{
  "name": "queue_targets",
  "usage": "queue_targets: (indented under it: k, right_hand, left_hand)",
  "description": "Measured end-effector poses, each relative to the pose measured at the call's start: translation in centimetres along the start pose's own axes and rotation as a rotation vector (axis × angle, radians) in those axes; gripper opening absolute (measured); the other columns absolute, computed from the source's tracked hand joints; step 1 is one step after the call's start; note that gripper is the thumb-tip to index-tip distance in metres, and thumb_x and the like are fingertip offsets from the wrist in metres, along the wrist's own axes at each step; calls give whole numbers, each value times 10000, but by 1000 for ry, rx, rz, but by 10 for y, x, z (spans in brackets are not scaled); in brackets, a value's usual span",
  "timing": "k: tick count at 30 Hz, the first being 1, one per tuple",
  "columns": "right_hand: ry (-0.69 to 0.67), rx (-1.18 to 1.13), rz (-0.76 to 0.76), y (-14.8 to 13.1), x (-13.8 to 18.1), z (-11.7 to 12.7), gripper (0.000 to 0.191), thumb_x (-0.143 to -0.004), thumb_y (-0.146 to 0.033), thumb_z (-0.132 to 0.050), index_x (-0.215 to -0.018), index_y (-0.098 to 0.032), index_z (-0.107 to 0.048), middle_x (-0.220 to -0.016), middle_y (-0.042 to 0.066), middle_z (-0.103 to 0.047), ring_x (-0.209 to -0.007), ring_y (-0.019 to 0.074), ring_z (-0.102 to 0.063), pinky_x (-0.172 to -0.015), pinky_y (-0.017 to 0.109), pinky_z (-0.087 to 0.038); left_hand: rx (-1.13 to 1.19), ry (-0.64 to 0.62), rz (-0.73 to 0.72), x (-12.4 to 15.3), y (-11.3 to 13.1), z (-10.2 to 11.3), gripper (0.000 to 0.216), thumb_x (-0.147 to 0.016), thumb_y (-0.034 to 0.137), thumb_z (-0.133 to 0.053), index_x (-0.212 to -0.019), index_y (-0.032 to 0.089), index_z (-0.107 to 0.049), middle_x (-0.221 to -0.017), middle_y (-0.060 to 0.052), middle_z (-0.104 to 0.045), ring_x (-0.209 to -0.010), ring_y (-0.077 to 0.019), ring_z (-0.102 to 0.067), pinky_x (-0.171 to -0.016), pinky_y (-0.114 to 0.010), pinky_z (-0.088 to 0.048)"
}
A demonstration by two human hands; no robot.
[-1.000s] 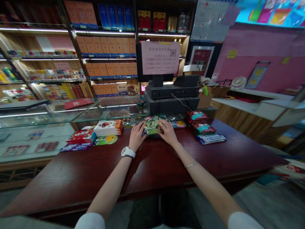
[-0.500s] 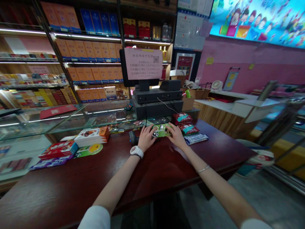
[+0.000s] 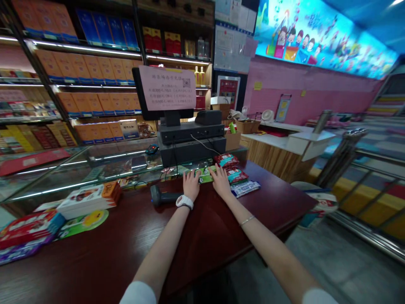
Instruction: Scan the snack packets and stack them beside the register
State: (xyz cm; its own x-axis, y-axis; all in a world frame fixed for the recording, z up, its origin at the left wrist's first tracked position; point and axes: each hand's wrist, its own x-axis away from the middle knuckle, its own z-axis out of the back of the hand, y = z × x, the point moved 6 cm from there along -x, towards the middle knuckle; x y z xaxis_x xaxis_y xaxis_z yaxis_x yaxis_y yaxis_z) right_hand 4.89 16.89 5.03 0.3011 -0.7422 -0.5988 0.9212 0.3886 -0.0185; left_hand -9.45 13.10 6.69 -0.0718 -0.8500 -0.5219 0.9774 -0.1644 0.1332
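Note:
A small green packet with a panda print lies near the far edge of the dark red table. At its left end is my left hand, with a white watch on the wrist, fingers stretched out and spread. My right hand rests at its right end, fingers also extended and apart, the thumb side touching the packet. Beside my right hand are red snack bags and a blue-and-white packet. A black barcode scanner lies just left of my left wrist.
Boxed snacks and a green card with a yellow round print lie at the left. Behind the table stand a glass display counter and a cash register with a screen. Metal railing runs at the right.
The view has turned to the right, so the surroundings appear shifted left. Both hands remain at the green packet, their fingers now flatter and more extended. More of the scanner shows.

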Motion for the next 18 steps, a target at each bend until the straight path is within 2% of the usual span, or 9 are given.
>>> queue_targets:
  k: [6,11,18]
  right_hand:
    - [-39,-6,-6,-8,-16,-23,629,-871,-31,-359,-1483,-166,-398,-1575,133,-348,-1428,278,-356,-1160,477,-256]
    - [-92,-44,-65,-4,-25,-35,564,-885,-41,-367,-1425,-168,-473,-1500,121,-472,-1358,247,-448,-1156,470,-245]
    - [-150,-47,-82,2,-34,-38,466,-923,-79,-399,-1343,-205,-558,-1406,100,-561,-1222,206,-540,-1043,348,-352]
  left_hand:
    - [-25,-69,118,-18,-15,-7,544,-798,91,-574,-1314,259,-534,-1439,-79,-523,-1309,-281,-483,-1201,-559,-214]
    - [-8,-126,153,-33,-21,-15,527,-802,55,-519,-1279,273,-570,-1453,-69,-518,-1301,-272,-497,-1200,-597,-173]
    - [35,-179,200,-36,-26,-33,513,-810,110,-590,-1294,282,-579,-1468,-75,-508,-1298,-277,-511,-1202,-584,-162]
